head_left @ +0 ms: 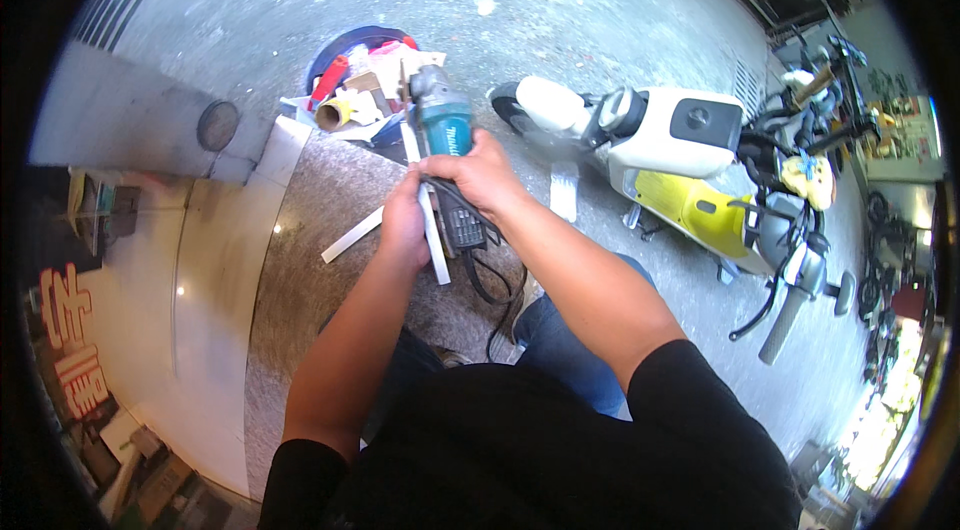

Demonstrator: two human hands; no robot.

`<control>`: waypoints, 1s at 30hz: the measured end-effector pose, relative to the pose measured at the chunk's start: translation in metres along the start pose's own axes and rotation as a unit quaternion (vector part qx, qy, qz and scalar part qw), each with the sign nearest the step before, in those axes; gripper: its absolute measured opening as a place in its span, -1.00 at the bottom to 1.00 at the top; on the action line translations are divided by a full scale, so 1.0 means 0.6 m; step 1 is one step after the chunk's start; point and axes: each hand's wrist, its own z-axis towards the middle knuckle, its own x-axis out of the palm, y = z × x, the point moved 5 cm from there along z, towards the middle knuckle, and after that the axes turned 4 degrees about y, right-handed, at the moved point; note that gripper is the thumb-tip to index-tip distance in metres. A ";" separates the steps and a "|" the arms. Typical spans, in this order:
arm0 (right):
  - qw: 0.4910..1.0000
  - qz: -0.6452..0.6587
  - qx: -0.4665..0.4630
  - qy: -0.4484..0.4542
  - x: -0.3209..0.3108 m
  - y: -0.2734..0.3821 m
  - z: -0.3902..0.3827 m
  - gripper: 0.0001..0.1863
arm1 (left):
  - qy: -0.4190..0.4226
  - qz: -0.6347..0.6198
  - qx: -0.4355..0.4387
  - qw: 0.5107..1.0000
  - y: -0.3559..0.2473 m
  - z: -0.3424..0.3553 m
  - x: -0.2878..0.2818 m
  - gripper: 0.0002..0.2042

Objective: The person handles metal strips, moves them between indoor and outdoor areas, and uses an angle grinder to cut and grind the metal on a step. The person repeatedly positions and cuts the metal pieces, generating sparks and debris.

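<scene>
My right hand (482, 176) is wrapped round the teal body of an angle grinder (446, 130). Its grey head and edge-on disc point away from me, and its black rear end and cord hang toward my knees. Close beside it, my left hand (404, 218) is closed on a narrow white strip (435, 243), which runs lengthwise along the tool's left side. The strip's far end lies near the disc; whether they touch, I cannot tell. A second white strip (352, 235) slants out to the left of my left hand, partly hidden by it.
Just beyond the grinder stands a dark round bin (322, 58) full of cardboard, paper and red scraps. A white and yellow electric scooter (690, 135) is parked on the right. At left is a grey pillar (130, 120). The black cord (495, 298) loops by my legs.
</scene>
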 end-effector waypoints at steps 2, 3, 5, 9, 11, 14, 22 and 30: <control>0.999 0.033 0.006 0.012 0.004 0.005 -0.005 -0.33 | -0.009 -0.017 0.004 1.000 0.003 0.002 0.000 -0.67; 1.000 0.023 0.013 0.014 0.004 0.008 -0.007 -0.34 | -0.019 0.002 0.009 1.000 0.003 0.004 -0.002 -0.68; 0.999 0.034 0.027 0.021 0.005 0.013 -0.011 -0.36 | -0.022 0.010 0.004 1.000 0.008 0.006 -0.004 -0.71; 0.995 0.059 0.067 0.052 0.011 0.015 -0.015 -0.39 | -0.027 0.040 0.010 0.999 0.004 0.006 -0.017 -0.68; 0.995 0.075 0.048 0.052 0.015 0.018 -0.016 -0.41 | -0.026 0.046 0.014 0.999 0.004 0.004 -0.020 -0.68; 0.994 0.085 0.043 0.056 0.018 0.019 -0.017 -0.43 | -0.031 0.055 0.006 0.998 0.004 0.004 -0.020 -0.68; 0.993 0.075 0.055 0.068 0.017 0.020 -0.015 -0.47 | -0.025 0.063 -0.007 0.998 -0.001 0.003 -0.018 -0.71; 0.993 0.088 0.055 0.060 0.015 0.020 -0.019 -0.48 | -0.039 0.076 -0.006 0.996 0.000 -0.001 -0.013 -0.73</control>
